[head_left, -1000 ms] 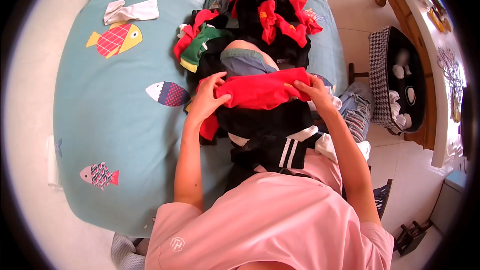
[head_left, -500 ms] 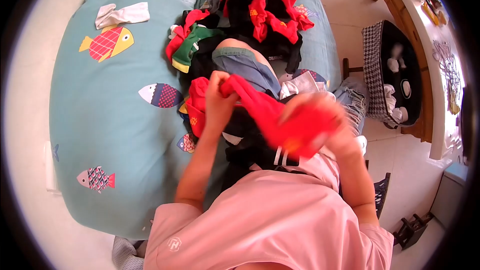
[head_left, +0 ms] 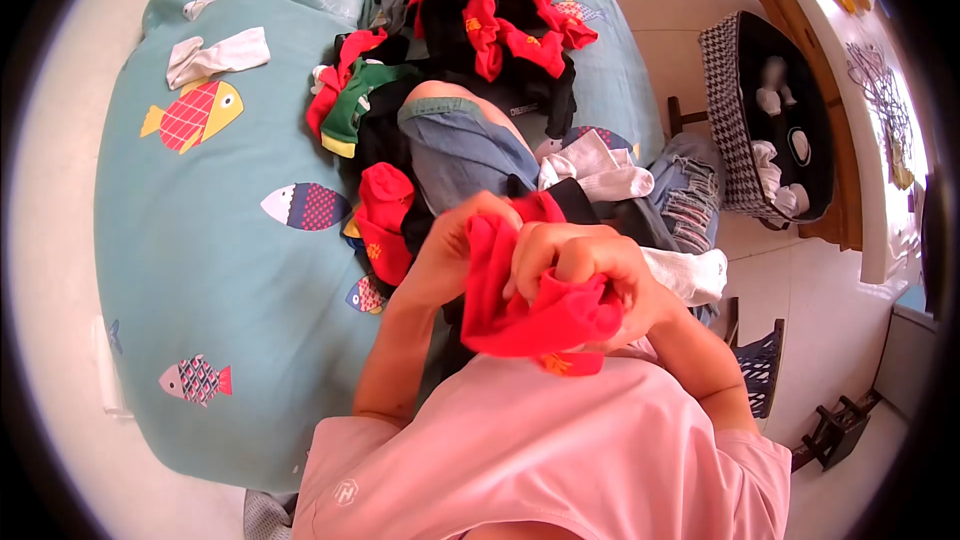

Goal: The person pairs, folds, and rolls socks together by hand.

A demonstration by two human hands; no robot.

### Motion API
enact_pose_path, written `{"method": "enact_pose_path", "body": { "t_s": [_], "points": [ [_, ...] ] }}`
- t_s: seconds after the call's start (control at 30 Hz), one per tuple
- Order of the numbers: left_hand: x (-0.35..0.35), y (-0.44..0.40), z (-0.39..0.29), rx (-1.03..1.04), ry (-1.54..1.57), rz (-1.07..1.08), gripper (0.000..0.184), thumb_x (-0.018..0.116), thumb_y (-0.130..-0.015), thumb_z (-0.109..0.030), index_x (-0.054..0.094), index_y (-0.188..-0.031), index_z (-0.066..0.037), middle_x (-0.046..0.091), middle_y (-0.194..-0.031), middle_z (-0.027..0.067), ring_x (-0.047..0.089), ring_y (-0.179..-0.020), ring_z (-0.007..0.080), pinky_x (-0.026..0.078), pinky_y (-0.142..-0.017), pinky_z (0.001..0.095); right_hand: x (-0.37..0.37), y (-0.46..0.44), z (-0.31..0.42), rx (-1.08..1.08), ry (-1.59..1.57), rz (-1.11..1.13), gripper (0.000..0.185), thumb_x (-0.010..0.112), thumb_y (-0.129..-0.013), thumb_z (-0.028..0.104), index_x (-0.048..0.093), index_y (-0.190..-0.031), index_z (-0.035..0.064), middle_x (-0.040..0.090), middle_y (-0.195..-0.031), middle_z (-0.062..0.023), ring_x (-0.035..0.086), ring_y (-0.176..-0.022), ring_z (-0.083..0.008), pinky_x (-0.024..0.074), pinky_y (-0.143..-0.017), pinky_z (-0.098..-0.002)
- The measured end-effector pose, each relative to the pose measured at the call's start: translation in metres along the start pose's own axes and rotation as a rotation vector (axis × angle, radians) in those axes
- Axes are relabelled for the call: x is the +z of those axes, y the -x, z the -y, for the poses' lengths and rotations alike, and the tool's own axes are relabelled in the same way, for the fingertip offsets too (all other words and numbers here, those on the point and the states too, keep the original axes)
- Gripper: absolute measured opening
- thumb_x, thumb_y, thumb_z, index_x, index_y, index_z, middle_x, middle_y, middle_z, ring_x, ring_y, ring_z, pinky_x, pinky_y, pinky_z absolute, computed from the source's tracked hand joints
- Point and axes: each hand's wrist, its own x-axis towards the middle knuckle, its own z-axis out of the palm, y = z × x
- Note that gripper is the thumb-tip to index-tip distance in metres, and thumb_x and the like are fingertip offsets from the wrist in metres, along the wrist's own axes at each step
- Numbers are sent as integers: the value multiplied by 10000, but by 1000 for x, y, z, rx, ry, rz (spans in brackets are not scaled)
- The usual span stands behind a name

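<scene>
The red sock (head_left: 500, 315) was located in front of the pink shirt (head_left: 560, 440), above the person's lap, with a flap bearing a yellow mark hanging below the bunched part. The left hand (head_left: 452, 245) gripped the sock at its left side. The right hand (head_left: 605, 275) was clenched around the bunched part, fingers curled into the fabric, just beside the left hand. A second red sock (head_left: 385, 225) lay left of the jeans (head_left: 465, 150); a pair of white socks (head_left: 595, 170) lay to their right. The green sock (head_left: 355, 105) rested farther up the bed (head_left: 230, 290). The checked basket (head_left: 715, 70) stood beside the bench (head_left: 885, 260).
</scene>
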Motion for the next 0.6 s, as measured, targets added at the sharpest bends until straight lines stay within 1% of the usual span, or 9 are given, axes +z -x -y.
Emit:
{"method": "enact_pose_path", "body": {
  "t_s": [0.03, 0.1, 0.13, 0.23, 0.3, 0.4, 0.5, 0.57, 0.6],
  "points": [
    [-1, -4, 0, 127, -168, -18, 256, 626, -800, -29, 546, -1044, -24, 596, -997, 19, 572, -933, 111, 461, -820, 241, -1, -2, 2, -56, 107, 5, 279, 720, -626, 162, 478, -710, 51, 558, -876, -122, 516, -752, -247, 411, -708, -314],
    [3, -9, -6, 328, -563, -333, 236, 619, -798, -14, 560, -1026, -17, 606, -989, 18, 575, -931, 109, 470, -805, 242, -8, -5, 21, -170, 475, -51, 260, 716, -656, 170, 498, -720, 43, 553, -855, -132, 517, -751, -265, 413, -690, -324],
    [-3, -11, -4, 316, -397, -396, 240, 619, -795, -9, 559, -1027, -17, 606, -984, 17, 577, -923, 107, 473, -794, 241, -7, -4, 26, -231, 549, -60, 198, 684, -672, 128, 519, -746, 46, 542, -879, -118, 518, -761, -272, 428, -671, -342],
    [-3, -10, -7, 233, 27, -517, 260, 622, -787, 3, 554, -1037, -21, 605, -979, 18, 585, -900, 104, 483, -767, 239, 13, -5, 22, -183, 584, 169, 133, 608, -785, 163, 534, -749, 58, 558, -864, -107, 542, -729, -264, 438, -672, -360],
    [36, -5, -24, 123, 218, -521, 284, 625, -780, 7, 550, -1052, -29, 601, -987, 25, 591, -883, 105, 489, -753, 241, 23, 0, 16, -69, 635, 184, 82, 618, -717, 88, 574, -783, 64, 553, -905, -82, 548, -758, -273, 451, -694, -371],
    [40, -4, -24, 142, 25, -537, 264, 627, -784, -12, 539, -1032, -30, 594, -1029, 33, 590, -859, 109, 491, -734, 238, 19, 0, 17, -80, 641, 98, 148, 642, -668, 75, 590, -807, 65, 552, -904, -76, 555, -763, -267, 460, -681, -365],
    [-2, -3, 1, 326, -130, -383, 205, 610, -811, -64, 523, -991, -19, 586, -1067, 63, 585, -858, 130, 471, -826, 275, 25, 1, 25, -89, 610, 146, 157, 645, -652, 72, 593, -799, 76, 552, -884, -70, 555, -730, -249, 461, -675, -368],
    [-21, -9, 6, 503, -562, -462, 161, 594, -829, -93, 508, -946, -22, 585, -1075, 90, 585, -848, 154, 444, -882, 312, 26, 2, 31, -138, 825, 142, 192, 659, -616, 87, 594, -797, 96, 535, -856, -53, 541, -713, -223, 464, -667, -375],
    [-21, -12, 5, 517, -615, -508, 149, 587, -834, -101, 501, -929, -25, 587, -1067, 103, 585, -845, 164, 432, -902, 329, 25, 4, 34, -179, 921, 123, 232, 669, -594, 97, 598, -814, 104, 522, -858, -46, 532, -727, -212, 464, -659, -370]
  ]
}}
